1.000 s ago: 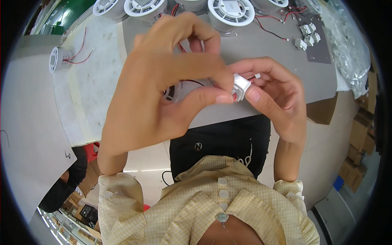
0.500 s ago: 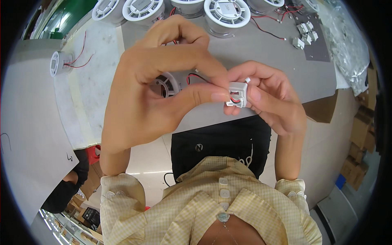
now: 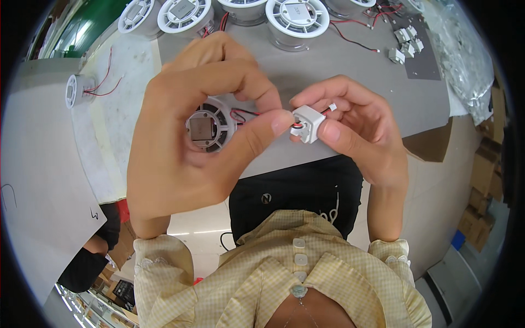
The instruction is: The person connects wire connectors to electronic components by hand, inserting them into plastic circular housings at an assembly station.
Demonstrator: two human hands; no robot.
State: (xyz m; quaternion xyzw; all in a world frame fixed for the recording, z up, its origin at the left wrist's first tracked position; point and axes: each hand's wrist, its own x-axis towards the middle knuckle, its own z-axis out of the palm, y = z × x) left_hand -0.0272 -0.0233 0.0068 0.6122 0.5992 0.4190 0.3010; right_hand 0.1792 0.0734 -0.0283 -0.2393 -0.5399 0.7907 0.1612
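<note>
My right hand (image 3: 363, 131) grips a small white plastic block (image 3: 310, 122) between thumb and fingers. A red-and-black wire pair (image 3: 240, 113) runs into the block's open side, and a small white plug (image 3: 332, 107) sticks out beyond its other side. My left hand (image 3: 197, 126) is closed, its thumb and forefinger pinching the wires right beside the block. Behind that thumb shows a round white spoked unit (image 3: 206, 130) with a square metal centre; the wires lead toward it. Left fingers show at its lower edge, but whether they hold it I cannot tell.
Several similar round white units (image 3: 298, 19) stand along the far side of the grey table mat (image 3: 350, 63). One more unit (image 3: 79, 90) lies at the left with loose wires. Several small white blocks (image 3: 407, 46) and a clear plastic bag (image 3: 462, 60) are at the far right.
My left hand has moved left and slightly down, away from the block, uncovering more of the round unit. The block has turned and tilted in my right hand.
</note>
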